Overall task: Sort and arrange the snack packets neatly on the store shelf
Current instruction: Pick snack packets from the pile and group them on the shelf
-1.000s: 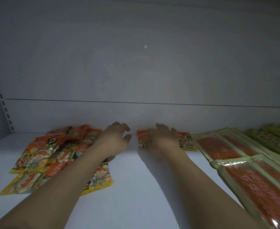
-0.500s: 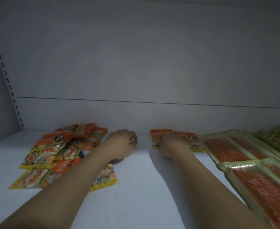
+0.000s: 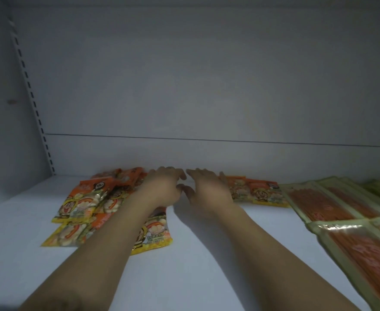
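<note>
A loose pile of orange-and-yellow snack packets lies at the back left of the white shelf; one packet sticks out from under my left forearm. Two matching packets lie side by side at the back, right of centre. My left hand and my right hand reach to the back of the shelf, almost touching each other between the two groups. Both hands have loose, outstretched fingers and hold nothing I can see. My right hand covers the left edge of the pair.
Long flat green-rimmed packs of orange sticks lie in rows on the right, one pack nearer the front. The shelf's back wall stands just behind my fingers. A slotted upright runs up the left corner.
My right hand has slid left off the pair of packets and its fingers have spread. My left hand has uncurled and moved toward the right hand.
</note>
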### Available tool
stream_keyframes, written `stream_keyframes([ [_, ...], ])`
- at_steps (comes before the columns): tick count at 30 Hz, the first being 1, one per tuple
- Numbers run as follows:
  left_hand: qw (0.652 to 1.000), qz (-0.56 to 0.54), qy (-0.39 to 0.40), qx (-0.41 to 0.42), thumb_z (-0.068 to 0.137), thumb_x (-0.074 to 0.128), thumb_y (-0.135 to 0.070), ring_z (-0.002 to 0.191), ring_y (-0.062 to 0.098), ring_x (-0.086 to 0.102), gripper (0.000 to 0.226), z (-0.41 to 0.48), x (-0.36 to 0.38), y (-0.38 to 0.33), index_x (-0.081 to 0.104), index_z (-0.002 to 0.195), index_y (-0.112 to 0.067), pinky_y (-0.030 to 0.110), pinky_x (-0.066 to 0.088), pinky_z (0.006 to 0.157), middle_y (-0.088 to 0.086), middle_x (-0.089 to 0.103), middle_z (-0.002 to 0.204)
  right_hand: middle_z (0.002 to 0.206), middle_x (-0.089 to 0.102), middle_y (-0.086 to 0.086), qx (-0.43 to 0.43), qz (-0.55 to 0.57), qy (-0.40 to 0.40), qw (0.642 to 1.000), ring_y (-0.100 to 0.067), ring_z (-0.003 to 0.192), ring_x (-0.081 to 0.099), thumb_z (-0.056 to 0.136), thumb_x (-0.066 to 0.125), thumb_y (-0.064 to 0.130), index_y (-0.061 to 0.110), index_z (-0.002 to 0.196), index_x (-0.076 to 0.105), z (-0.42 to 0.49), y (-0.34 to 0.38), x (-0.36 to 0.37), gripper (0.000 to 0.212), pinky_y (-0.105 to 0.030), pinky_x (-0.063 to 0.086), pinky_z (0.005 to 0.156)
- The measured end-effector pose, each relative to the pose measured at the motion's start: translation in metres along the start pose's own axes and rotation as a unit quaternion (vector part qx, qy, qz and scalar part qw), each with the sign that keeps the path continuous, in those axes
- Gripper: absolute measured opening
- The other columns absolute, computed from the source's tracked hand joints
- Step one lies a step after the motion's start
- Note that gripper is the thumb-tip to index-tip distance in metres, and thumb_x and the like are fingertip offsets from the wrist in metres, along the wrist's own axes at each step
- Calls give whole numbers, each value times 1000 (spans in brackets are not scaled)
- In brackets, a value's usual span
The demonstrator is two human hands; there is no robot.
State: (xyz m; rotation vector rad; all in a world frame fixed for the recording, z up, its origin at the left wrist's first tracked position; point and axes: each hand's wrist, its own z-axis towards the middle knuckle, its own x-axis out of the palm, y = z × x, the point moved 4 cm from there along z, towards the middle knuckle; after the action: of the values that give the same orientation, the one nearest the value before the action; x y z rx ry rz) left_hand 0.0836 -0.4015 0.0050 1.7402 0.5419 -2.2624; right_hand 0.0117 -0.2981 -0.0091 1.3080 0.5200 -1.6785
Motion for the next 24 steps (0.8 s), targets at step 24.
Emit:
stream_keyframes([
  [24, 989, 126, 3, -73, 96, 51, -45, 123, 29, 50, 50, -104, -29, 43, 43, 140, -25, 40, 42, 97, 5, 52, 138, 123, 62, -7, -82, -45, 166, 982, -29, 115, 56, 89, 60, 56, 20, 117, 62, -18, 47, 3, 45, -36, 45, 91],
])
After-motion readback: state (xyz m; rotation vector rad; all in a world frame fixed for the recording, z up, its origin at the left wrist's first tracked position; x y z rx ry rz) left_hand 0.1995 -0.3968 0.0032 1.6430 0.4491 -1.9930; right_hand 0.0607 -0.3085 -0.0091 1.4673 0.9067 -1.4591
